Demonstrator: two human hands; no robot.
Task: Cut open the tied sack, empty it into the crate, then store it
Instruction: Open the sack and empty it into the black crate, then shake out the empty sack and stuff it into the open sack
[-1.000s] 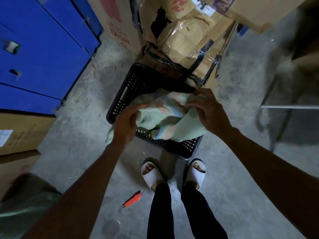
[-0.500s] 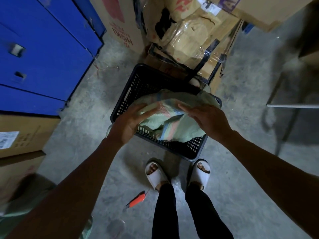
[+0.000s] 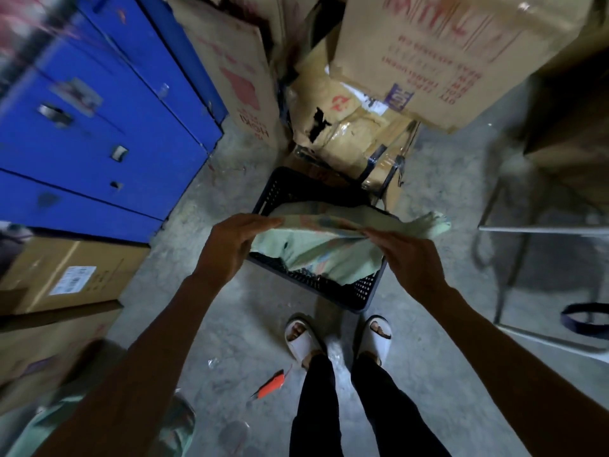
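Note:
A pale green woven sack [image 3: 333, 255] with faded colour stripes hangs limp over a black perforated plastic crate [image 3: 349, 291] on the concrete floor. My left hand [image 3: 230, 249] grips the sack's upper edge at the left. My right hand [image 3: 408, 258] pinches the same edge toward the right, so the cloth is stretched between them. One corner of the sack [image 3: 435, 222] sticks out past the crate's right side. The crate's inside is mostly hidden by the sack. An orange cutter [image 3: 270, 385] lies on the floor by my left foot.
Blue metal cabinets [image 3: 99, 133] stand at the left, with cardboard boxes [image 3: 66, 275] below them. Stacked, torn cartons [image 3: 362, 94] crowd behind the crate. A metal frame [image 3: 540, 229] stands at the right. Another greenish sack [image 3: 171, 427] lies at the lower left.
Both hands have lifted the sack up out of the crate and pulled it out flat between them. The view has tilted up.

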